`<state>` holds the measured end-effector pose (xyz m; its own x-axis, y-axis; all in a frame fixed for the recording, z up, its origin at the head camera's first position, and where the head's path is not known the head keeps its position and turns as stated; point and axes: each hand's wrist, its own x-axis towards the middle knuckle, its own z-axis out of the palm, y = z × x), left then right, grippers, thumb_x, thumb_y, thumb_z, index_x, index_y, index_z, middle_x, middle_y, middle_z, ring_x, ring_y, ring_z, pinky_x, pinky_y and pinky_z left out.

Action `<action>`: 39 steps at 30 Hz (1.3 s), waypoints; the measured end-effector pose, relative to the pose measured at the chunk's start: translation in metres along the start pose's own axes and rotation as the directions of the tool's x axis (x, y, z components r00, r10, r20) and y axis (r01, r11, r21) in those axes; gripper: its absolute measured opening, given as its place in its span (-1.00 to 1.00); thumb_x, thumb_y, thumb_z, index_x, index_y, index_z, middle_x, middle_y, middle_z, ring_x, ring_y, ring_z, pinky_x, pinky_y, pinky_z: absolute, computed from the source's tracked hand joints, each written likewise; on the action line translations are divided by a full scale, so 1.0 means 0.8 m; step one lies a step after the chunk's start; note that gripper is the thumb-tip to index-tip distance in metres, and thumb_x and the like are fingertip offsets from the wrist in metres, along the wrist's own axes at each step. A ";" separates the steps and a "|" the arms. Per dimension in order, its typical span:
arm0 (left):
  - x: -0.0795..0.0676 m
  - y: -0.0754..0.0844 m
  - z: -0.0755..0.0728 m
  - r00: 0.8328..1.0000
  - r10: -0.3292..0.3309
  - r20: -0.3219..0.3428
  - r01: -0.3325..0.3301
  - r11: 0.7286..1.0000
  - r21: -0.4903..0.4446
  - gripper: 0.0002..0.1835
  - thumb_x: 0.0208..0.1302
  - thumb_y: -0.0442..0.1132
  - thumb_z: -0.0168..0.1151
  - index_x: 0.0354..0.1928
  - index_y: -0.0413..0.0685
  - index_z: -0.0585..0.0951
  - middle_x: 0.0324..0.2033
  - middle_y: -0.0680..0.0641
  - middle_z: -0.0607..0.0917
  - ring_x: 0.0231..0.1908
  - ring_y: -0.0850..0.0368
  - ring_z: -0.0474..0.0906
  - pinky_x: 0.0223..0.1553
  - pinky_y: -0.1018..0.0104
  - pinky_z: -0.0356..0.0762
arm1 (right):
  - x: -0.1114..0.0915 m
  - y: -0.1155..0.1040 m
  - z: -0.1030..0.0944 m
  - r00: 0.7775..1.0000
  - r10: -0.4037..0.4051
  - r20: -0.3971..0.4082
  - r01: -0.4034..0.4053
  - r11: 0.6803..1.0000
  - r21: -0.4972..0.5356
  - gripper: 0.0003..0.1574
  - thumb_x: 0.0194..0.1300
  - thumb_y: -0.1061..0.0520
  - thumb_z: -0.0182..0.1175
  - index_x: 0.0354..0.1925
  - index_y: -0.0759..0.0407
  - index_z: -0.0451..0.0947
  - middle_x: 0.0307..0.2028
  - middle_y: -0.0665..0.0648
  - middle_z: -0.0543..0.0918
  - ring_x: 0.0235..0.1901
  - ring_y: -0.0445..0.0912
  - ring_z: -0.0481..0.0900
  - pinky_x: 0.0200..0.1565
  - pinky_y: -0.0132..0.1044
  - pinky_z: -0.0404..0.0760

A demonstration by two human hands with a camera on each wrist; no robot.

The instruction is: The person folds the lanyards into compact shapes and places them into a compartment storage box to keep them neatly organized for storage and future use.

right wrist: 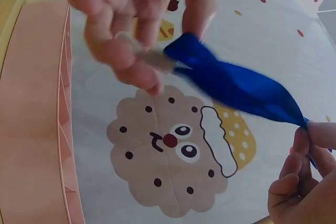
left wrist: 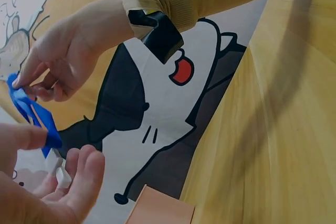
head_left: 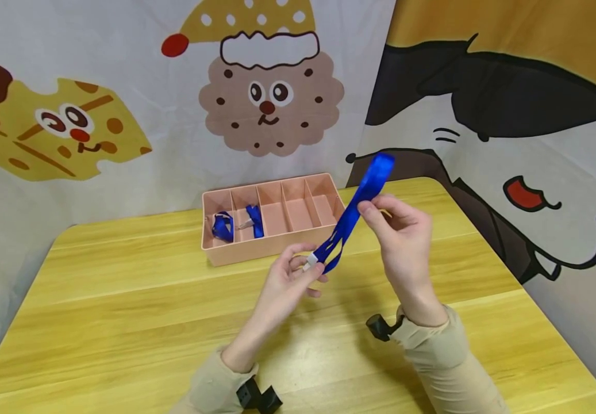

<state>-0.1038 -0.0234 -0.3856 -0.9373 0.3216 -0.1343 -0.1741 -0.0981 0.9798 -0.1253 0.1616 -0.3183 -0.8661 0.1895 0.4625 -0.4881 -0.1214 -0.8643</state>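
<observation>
A blue lanyard (head_left: 349, 218) with a whitish clip (head_left: 310, 260) at one end stretches between the two hands above the table. The left hand (head_left: 288, 282) pinches it at the clip end; in the left wrist view the clip (left wrist: 56, 167) lies by the curled fingers. Higher up and to the right, the right hand (head_left: 403, 244) pinches the folded strap between thumb and fingers, with a loop standing out beyond them. In the right wrist view the strap (right wrist: 241, 90) runs slightly twisted from one hand to the other.
Behind the hands stands a pink divided box (head_left: 272, 248). Its two leftmost compartments hold a bundled blue lanyard (head_left: 222, 226) and another blue lanyard (head_left: 255, 221) with a light clip. The wooden table (head_left: 137, 310) meets a cartoon-printed cloth (head_left: 173, 115) at the back and right.
</observation>
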 end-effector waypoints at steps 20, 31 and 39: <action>0.003 -0.005 0.006 0.994 -0.035 -0.105 0.028 0.997 -0.069 -0.72 0.50 -0.26 0.26 0.07 -0.34 0.60 -0.25 -0.03 0.77 -0.34 0.25 0.70 -0.46 0.38 0.73 | -0.010 0.008 0.013 0.993 -0.104 0.048 0.109 0.989 -0.100 -0.79 0.34 0.49 0.27 -0.39 0.31 0.73 -0.39 -0.13 0.74 -0.39 -0.24 0.56 -0.30 -0.47 0.54; 0.004 -0.003 0.000 0.989 -0.050 -0.137 0.035 0.993 -0.108 -0.72 0.48 -0.32 0.26 0.07 -0.43 0.62 -0.34 0.05 0.78 -0.32 0.25 0.73 -0.53 0.41 0.69 | 0.001 0.006 0.002 0.997 -0.072 -0.002 0.072 0.997 -0.035 -0.69 0.37 0.45 0.28 -0.38 0.11 0.76 -0.39 -0.06 0.73 -0.31 -0.21 0.61 -0.14 -0.44 0.69; 0.002 0.000 -0.010 0.999 -0.003 -0.047 -0.014 0.940 -0.342 -0.68 0.59 -0.34 0.09 -0.22 0.21 0.75 -0.33 0.25 0.79 -0.20 0.33 0.70 -0.33 0.42 0.71 | 0.009 0.007 -0.005 0.995 -0.068 -0.067 0.071 0.996 0.045 -0.78 0.37 0.41 0.31 -0.37 0.21 0.77 -0.40 -0.05 0.75 -0.34 -0.22 0.60 -0.17 -0.45 0.68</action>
<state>-0.1078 -0.0301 -0.3866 -0.9500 0.2770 -0.1438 -0.2540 -0.4184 0.8720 -0.1339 0.1658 -0.3209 -0.8216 0.2618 0.5064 -0.5531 -0.1509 -0.8193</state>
